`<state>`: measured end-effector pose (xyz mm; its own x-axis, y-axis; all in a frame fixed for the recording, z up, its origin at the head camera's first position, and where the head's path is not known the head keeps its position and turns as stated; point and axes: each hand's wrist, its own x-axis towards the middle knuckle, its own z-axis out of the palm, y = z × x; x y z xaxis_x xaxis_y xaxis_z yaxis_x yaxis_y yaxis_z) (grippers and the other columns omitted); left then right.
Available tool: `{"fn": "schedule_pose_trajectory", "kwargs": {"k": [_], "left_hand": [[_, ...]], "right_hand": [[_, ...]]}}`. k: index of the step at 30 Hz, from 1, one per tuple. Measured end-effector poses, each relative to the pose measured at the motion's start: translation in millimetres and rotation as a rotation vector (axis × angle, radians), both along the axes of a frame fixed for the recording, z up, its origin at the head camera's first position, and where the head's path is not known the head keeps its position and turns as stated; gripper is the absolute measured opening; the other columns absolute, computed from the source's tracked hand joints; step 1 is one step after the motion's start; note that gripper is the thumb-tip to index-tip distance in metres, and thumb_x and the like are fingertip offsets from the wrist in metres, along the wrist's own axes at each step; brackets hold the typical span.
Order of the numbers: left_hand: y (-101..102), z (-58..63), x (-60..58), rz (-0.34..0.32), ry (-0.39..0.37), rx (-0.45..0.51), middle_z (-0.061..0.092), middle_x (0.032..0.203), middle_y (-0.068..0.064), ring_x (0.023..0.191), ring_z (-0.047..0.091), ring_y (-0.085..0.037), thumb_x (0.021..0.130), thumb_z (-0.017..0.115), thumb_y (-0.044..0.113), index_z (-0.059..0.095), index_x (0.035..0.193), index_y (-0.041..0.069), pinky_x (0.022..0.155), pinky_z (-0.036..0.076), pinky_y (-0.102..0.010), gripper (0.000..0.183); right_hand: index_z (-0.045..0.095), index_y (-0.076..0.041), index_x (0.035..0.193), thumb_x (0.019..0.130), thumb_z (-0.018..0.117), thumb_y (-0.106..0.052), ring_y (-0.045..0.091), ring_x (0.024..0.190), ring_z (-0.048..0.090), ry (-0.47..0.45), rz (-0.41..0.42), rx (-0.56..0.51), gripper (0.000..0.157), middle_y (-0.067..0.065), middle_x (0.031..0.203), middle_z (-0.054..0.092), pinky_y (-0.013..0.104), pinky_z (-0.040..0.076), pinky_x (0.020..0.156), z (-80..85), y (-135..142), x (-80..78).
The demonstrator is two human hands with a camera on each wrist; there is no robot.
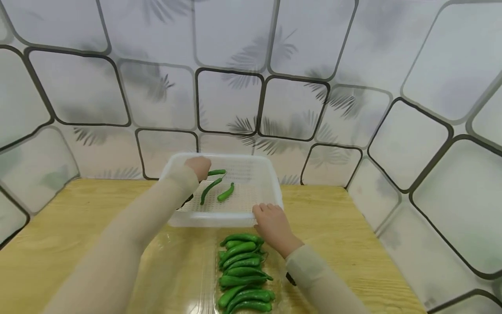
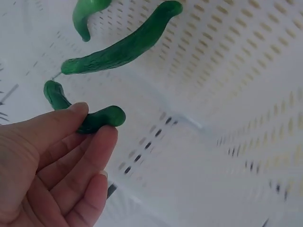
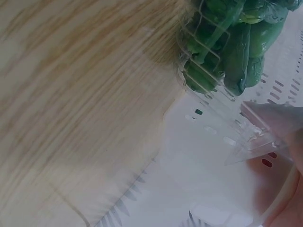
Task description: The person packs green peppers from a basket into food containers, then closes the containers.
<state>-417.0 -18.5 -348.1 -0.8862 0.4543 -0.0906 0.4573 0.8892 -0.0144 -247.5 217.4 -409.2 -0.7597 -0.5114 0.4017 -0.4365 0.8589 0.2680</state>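
A slim green chili pepper (image 2: 102, 119) is pinched between the thumb and fingers of my left hand (image 1: 198, 167), inside a white plastic basket (image 1: 266, 174). Two more loose chili peppers lie on the basket floor: a long curved one (image 1: 211, 189) and a shorter one (image 1: 226, 192). My right hand (image 1: 273, 224) grips the front wall near its right corner, fingers over the rim. The thumb (image 3: 277, 118) is on the outer side, by a clear plastic container (image 3: 255, 137). That container holds a stack of green chili peppers (image 1: 245, 274) in front of the basket.
Everything stands on a wood-grain table (image 1: 333, 226). Behind and at both sides rises a patterned wall covering (image 1: 231, 104), close to the basket's back edge. Shiny clear plastic (image 1: 172, 270) lies left of the pepper stack.
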Motion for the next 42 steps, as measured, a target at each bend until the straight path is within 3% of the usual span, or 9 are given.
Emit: {"fn": "schedule_pose_trajectory", "kwargs": {"k": [2, 7, 13, 20, 33, 42], "left_hand": [[-1, 8.9, 2.1, -0.025, 0.036, -0.005, 0.064, 0.073, -0.008, 0.066, 0.062, -0.021, 0.082, 0.069, 0.004, 0.066, 0.081, 0.003, 0.063, 0.052, -0.036, 0.003], [-5, 24.7, 14.7, -0.022, 0.042, -0.007, 0.066, 0.076, -0.007, 0.068, 0.063, -0.021, 0.083, 0.070, 0.007, 0.068, 0.086, 0.003, 0.063, 0.053, -0.037, 0.005], [-7, 41.5, 37.1, -0.050, 0.129, -0.015, 0.066, 0.078, -0.009, 0.069, 0.064, -0.023, 0.085, 0.069, 0.009, 0.066, 0.086, 0.003, 0.063, 0.053, -0.037, 0.007], [-5, 65.0, 58.4, -0.054, 0.159, 0.020, 0.066, 0.077, -0.006, 0.068, 0.063, -0.021, 0.085, 0.068, 0.009, 0.067, 0.082, 0.005, 0.064, 0.053, -0.037, 0.005], [1, 88.4, 89.3, -0.093, 0.201, 0.062, 0.063, 0.076, -0.005, 0.069, 0.061, -0.020, 0.086, 0.068, 0.016, 0.064, 0.082, 0.006, 0.065, 0.051, -0.036, 0.011], [2, 91.9, 104.4, -0.133, 0.193, 0.079, 0.062, 0.075, -0.004, 0.065, 0.059, -0.017, 0.088, 0.067, 0.018, 0.064, 0.082, 0.007, 0.062, 0.050, -0.032, 0.013]], "right_hand": [[0.047, -0.011, 0.080, 0.070, 0.083, -0.027, 0.016, 0.061, 0.046, 0.000, -0.013, 0.005, 0.041, -0.001, 0.070, 0.046, 0.028, 0.036, 0.055, 2.1, 1, 0.5], [0.046, -0.011, 0.080, 0.072, 0.082, -0.026, 0.015, 0.061, 0.044, -0.030, -0.004, 0.006, 0.040, -0.001, 0.070, 0.044, 0.027, 0.035, 0.055, 5.3, 0, 2.2], [0.049, -0.011, 0.083, 0.073, 0.081, -0.026, 0.016, 0.063, 0.047, -0.055, -0.014, -0.003, 0.037, -0.001, 0.072, 0.047, 0.028, 0.036, 0.056, 4.2, -4, 3.0], [0.049, -0.010, 0.083, 0.072, 0.081, -0.025, 0.016, 0.062, 0.045, -0.062, 0.002, -0.029, 0.037, -0.001, 0.071, 0.046, 0.028, 0.036, 0.056, 4.0, -4, 0.7], [0.049, -0.009, 0.083, 0.071, 0.082, -0.021, 0.018, 0.060, 0.046, -0.049, 0.024, -0.045, 0.038, 0.001, 0.069, 0.046, 0.030, 0.035, 0.055, 2.8, -1, -1.0], [0.048, -0.008, 0.082, 0.070, 0.083, -0.020, 0.020, 0.061, 0.049, -0.063, 0.030, -0.053, 0.039, 0.002, 0.069, 0.047, 0.032, 0.038, 0.056, -0.2, -1, -2.6]]}}
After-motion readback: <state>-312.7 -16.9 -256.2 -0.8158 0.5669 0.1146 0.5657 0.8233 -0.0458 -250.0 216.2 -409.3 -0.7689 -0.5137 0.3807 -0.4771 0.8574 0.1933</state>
